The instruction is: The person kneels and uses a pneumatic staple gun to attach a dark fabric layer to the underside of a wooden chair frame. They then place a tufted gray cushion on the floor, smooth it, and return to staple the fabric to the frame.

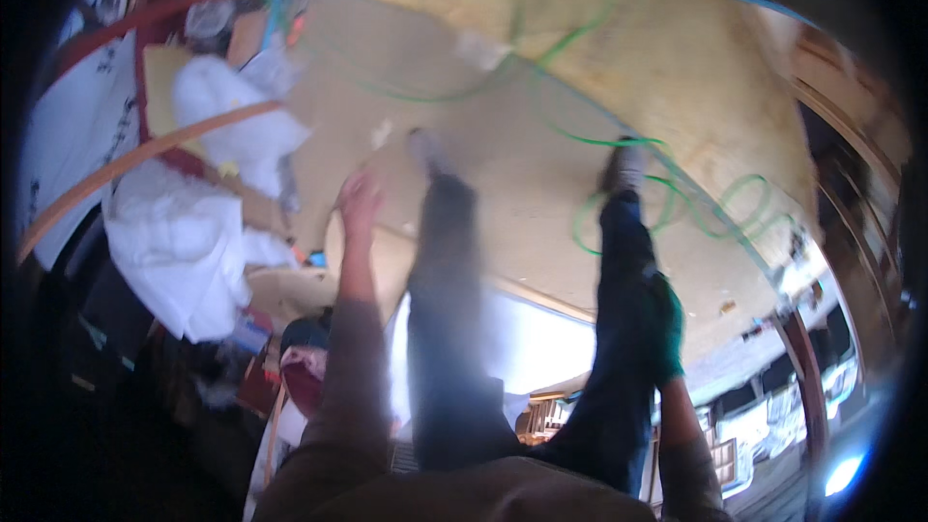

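Note:
My left hand (361, 198) is bare and hangs over the tan board surface (387, 68), left of my left leg (447, 271). Motion blur smears its fingers, and I see no object in it. A green work glove covers my right hand (666, 333), which lies flat along the outer side of my right leg (619, 271), with nothing seen in it. Both legs are in dark trousers, and my feet stand apart on the board. A thin green hose (660, 191) runs in loops around my right foot.
White plastic bags (179, 237) are heaped at the left, beside a curved wooden strip (155, 145). A paler yellowish sheet (677, 48) lies at the far right, its edge meeting the board. Dark reddish posts (804, 377) and wooden framing stand at the right.

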The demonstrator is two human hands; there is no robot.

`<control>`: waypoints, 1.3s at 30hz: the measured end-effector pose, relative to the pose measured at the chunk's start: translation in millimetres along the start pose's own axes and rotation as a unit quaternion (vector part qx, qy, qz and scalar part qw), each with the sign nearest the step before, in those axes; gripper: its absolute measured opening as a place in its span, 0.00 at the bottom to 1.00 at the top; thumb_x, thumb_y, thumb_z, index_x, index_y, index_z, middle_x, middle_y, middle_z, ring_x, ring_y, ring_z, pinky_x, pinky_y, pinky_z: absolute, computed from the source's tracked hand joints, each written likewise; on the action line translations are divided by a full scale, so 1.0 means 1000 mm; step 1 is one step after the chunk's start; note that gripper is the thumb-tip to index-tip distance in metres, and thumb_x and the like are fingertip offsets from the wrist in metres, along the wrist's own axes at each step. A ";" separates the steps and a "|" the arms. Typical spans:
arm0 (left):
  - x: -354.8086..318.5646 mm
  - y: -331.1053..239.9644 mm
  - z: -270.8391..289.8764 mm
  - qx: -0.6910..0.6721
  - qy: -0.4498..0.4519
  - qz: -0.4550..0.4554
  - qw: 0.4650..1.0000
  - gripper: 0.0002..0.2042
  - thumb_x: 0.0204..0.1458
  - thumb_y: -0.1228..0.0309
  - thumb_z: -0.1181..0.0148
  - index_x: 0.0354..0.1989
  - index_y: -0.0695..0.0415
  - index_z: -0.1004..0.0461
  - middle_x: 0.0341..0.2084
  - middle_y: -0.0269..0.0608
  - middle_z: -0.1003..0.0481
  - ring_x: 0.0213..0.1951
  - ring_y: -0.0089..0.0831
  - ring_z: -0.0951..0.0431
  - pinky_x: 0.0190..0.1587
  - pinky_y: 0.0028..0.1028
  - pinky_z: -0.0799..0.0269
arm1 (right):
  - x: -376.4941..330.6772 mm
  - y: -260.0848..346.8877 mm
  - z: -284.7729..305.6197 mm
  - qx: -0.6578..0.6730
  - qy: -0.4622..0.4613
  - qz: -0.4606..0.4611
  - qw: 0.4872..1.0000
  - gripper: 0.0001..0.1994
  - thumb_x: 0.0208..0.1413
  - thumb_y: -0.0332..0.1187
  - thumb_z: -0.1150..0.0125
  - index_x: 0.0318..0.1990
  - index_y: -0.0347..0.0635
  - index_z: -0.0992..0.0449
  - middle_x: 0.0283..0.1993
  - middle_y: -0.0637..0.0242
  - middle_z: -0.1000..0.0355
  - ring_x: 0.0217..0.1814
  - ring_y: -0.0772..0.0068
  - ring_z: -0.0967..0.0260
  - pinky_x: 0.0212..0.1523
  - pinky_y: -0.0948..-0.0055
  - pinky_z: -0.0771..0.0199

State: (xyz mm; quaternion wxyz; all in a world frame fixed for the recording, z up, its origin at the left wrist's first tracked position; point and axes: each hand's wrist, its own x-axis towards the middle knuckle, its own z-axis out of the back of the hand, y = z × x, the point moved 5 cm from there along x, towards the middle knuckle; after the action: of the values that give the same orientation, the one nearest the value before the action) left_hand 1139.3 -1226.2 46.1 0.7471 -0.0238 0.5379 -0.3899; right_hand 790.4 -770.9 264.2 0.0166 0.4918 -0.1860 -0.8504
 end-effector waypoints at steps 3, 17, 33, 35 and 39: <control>-0.161 -0.031 -0.016 0.017 0.084 -0.052 0.995 0.22 0.65 0.64 0.37 0.66 0.46 0.36 0.51 0.37 0.26 0.46 0.29 0.20 0.43 0.28 0.21 | 0.005 0.023 0.025 0.197 0.007 0.065 0.978 0.18 0.69 0.34 0.43 0.62 0.36 0.27 0.57 0.58 0.24 0.62 0.61 0.28 0.63 0.66 0.30; -0.685 -0.014 -0.361 0.343 0.471 -0.303 0.754 0.30 0.60 0.66 0.33 0.69 0.60 0.37 0.35 0.39 0.19 0.40 0.30 0.19 0.47 0.31 0.24 | -0.105 -0.235 0.209 0.569 0.036 0.101 0.815 0.21 0.63 0.38 0.32 0.59 0.39 0.26 0.43 0.66 0.22 0.40 0.75 0.23 0.38 0.70 0.21; -0.628 0.286 -0.245 0.521 0.234 -0.089 0.816 0.07 0.58 0.71 0.41 0.40 0.60 0.20 0.25 0.38 0.21 0.26 0.26 0.21 0.26 0.26 0.27 | -0.198 -0.854 0.420 0.591 -0.219 -0.174 0.756 0.23 0.55 0.36 0.31 0.56 0.44 0.30 0.42 0.65 0.25 0.34 0.67 0.19 0.31 0.69 0.19; -0.654 0.306 -0.293 0.532 0.203 -0.100 0.816 0.06 0.58 0.72 0.41 0.40 0.59 0.20 0.24 0.38 0.21 0.26 0.27 0.21 0.23 0.24 0.27 | -0.150 -0.911 0.450 0.596 -0.204 -0.166 0.759 0.23 0.55 0.36 0.31 0.57 0.44 0.30 0.41 0.64 0.25 0.34 0.67 0.19 0.29 0.69 0.19; -0.702 0.316 -0.514 0.690 0.118 -0.352 0.621 0.17 0.61 0.60 0.41 0.46 0.63 0.20 0.38 0.59 0.18 0.44 0.55 0.17 0.48 0.44 0.23 | -0.068 -1.018 0.503 0.551 -0.197 -0.145 0.798 0.30 0.54 0.34 0.27 0.62 0.41 0.34 0.40 0.60 0.25 0.28 0.69 0.21 0.23 0.70 0.24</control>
State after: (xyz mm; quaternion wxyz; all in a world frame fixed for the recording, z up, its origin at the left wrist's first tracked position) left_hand 810.1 -382.4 237.2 0.2791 0.3578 0.1448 -0.8793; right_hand 559.6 341.5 207.1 -0.4178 0.2610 -0.5489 -0.6753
